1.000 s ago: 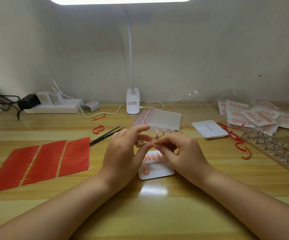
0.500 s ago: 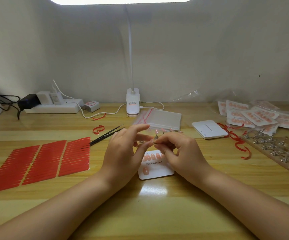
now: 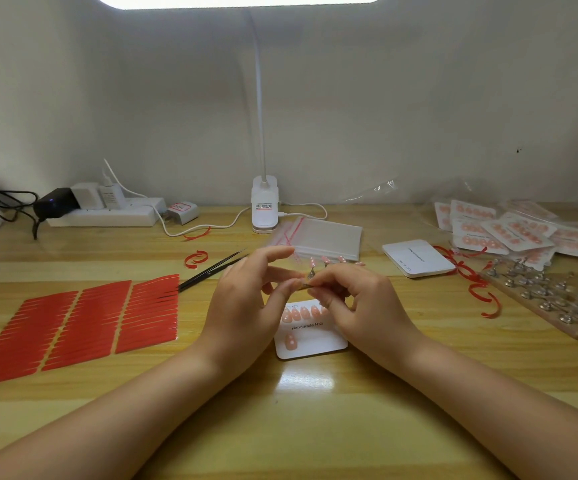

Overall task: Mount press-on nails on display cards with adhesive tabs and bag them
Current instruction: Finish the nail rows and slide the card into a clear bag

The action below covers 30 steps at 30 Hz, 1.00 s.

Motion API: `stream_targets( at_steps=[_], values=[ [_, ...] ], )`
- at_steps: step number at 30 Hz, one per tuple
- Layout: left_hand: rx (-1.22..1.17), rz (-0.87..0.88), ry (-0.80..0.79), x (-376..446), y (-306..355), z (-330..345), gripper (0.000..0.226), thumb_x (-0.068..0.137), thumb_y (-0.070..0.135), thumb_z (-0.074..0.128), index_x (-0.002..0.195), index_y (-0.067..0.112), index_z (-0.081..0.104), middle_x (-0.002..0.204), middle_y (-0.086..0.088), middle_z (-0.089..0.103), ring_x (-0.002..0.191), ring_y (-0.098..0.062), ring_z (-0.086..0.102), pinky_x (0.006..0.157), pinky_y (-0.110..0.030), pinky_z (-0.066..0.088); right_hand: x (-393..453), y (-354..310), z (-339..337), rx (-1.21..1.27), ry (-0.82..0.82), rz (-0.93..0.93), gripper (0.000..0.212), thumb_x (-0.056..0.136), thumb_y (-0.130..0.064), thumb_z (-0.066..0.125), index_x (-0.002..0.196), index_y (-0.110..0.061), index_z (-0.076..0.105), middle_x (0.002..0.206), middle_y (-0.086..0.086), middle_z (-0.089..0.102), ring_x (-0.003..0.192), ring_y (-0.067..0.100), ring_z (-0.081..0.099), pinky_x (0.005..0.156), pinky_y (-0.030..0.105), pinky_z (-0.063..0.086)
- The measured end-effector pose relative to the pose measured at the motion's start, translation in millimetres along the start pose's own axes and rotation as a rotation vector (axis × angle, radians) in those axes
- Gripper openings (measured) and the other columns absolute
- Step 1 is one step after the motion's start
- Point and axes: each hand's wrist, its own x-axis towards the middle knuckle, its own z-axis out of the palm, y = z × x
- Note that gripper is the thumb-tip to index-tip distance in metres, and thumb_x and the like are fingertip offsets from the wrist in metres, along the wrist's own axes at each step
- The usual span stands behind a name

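Pink nails sit on the white card (image 3: 310, 336), one row along its top edge and a single nail (image 3: 290, 341) lower left. Just above the card both hands meet: the left hand (image 3: 246, 306) and right hand (image 3: 357, 306) each pinch a small item between thumb and forefinger tips, too small to identify, the left's other fingers spread wide. Left of the card lie red tab sheets (image 3: 73, 327) and black tweezers (image 3: 211, 270). Behind the card are clear bags (image 3: 325, 237) and a lamp base (image 3: 264, 206); right of it, bagged cards (image 3: 509, 230) and a stand rack (image 3: 550, 299)
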Motion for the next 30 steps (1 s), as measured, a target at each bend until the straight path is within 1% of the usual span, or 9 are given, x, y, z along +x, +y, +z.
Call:
stream_targets(
  at_steps=[6,9,12,16,19,24,26,29,30],
  values=[
    [0.005,-0.004,0.012,0,1,1,0.033,0.088,0.010,0.069,0.118,0.017,0.056,0.090,0.006,0.071,0.088,-0.011,0.067,0.080,-0.043,0.053,0,-1,-1,0.012,-0.019,-0.001,0.012,0.085,-0.001,0.069,0.094,-0.008,0.073,0.085,-0.003,0.069,0.079,-0.006,0.055,0.073,0.009,0.041],
    [0.043,0.017,0.020,-1,1,1,0.031,0.088,0.009,0.069,0.116,0.015,0.056,0.088,0.005,0.068,0.081,-0.011,0.064,0.076,-0.039,0.052,0,-3,-2,0.026,-0.035,-0.002,0.012,0.085,0.000,0.068,0.094,-0.008,0.072,0.084,-0.001,0.069,0.079,0.005,0.058,0.071,0.015,0.045],
    [0.099,0.055,0.023,-1,0,3,0.029,0.088,0.007,0.068,0.114,0.010,0.057,0.086,0.005,0.065,0.077,-0.015,0.060,0.073,-0.040,0.051,1,-5,-2,0.038,-0.073,0.008,0.011,0.087,-0.002,0.067,0.094,-0.009,0.071,0.080,-0.005,0.064,0.075,0.005,0.055,0.069,0.014,0.043],
    [0.212,0.116,0.037,-1,-1,4,0.029,0.088,0.023,0.061,0.112,0.007,0.060,0.084,0.012,0.058,0.073,-0.006,0.046,0.072,-0.035,0.047,0,-9,-1,0.060,-0.100,0.063,0.006,0.087,-0.005,0.066,0.089,-0.010,0.069,0.072,-0.010,0.059,0.067,0.005,0.054,0.062,0.012,0.039],
    [0.214,0.147,0.035,-1,-1,2,0.033,0.090,0.029,0.052,0.112,0.006,0.061,0.083,0.008,0.060,0.073,-0.009,0.050,0.071,-0.034,0.047,0,-12,0,0.120,-0.074,0.078,0.005,0.084,-0.008,0.072,0.084,-0.011,0.069,0.067,-0.012,0.060,0.062,0.003,0.055,0.059,0.012,0.040],
    [0.183,0.155,0.014,-1,0,3,0.026,0.087,0.011,0.061,0.112,0.001,0.061,0.082,-0.001,0.064,0.075,-0.021,0.059,0.071,-0.043,0.052,1,-11,-1,0.123,-0.098,0.091,0.006,0.085,-0.007,0.071,0.088,-0.012,0.072,0.071,-0.012,0.061,0.065,0.005,0.055,0.064,0.015,0.042],
    [0.154,0.136,0.008,-1,0,3,0.027,0.087,0.007,0.059,0.113,0.000,0.059,0.080,-0.001,0.064,0.075,-0.019,0.059,0.072,-0.039,0.050,1,-11,0,0.164,-0.094,0.104,0.008,0.085,-0.005,0.071,0.089,-0.012,0.072,0.072,-0.010,0.063,0.065,0.006,0.058,0.064,0.016,0.043],
    [0.096,0.095,-0.010,-1,2,3,0.025,0.089,0.006,0.056,0.114,0.002,0.056,0.079,-0.002,0.064,0.076,-0.019,0.061,0.073,-0.035,0.049,1,-10,0,0.227,-0.094,0.124,0.011,0.085,-0.003,0.069,0.088,-0.013,0.072,0.075,-0.002,0.069,0.067,0.014,0.064,0.065,0.028,0.051],
    [0.072,0.078,-0.019,-1,3,3,0.024,0.091,0.004,0.057,0.115,0.005,0.055,0.079,-0.002,0.064,0.077,-0.018,0.062,0.073,-0.033,0.049,1,-10,-1,0.244,-0.095,0.132,0.011,0.086,-0.003,0.069,0.089,-0.013,0.072,0.076,-0.002,0.069,0.068,0.014,0.065,0.066,0.029,0.053]
  ],
)
